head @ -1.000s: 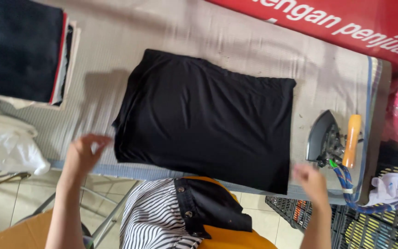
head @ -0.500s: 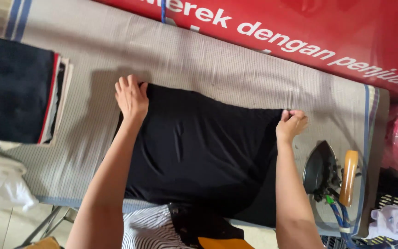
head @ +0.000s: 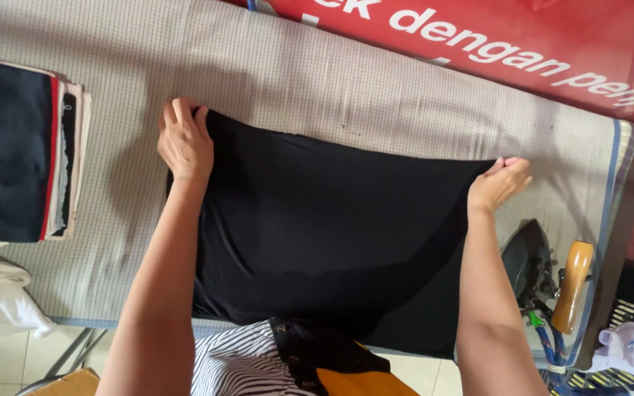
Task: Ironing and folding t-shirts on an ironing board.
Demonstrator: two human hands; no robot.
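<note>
The black, soft knit garment (head: 332, 235) lay folded flat across the checked grey padded cloth of the ironing table (head: 317, 81), its near edge hanging just over the side closest to you. A second earlier your hands had hovered off that near edge, clear of the fabric; half a second earlier they had reached its far corners. At this moment your left hand (head: 183, 143) was on the far left corner with the fingers curled over the edge, its grip closed on the cloth. Your right hand (head: 500, 183) pinched the far right corner between thumb and fingertips. Between the two hands the far edge ran taut and nearly straight, so you seemed to have gone from reaching to holding, with the cloth ready to be lifted or folded.

Just right of your right forearm stood the dark iron with its orange-brown wooden handle (head: 552, 279), close to the garment but apart from it. Well to the left sat a stack of folded dark and pale clothes (head: 16, 147). Along the far side ran a red banner with white lettering (head: 522, 44).
</note>
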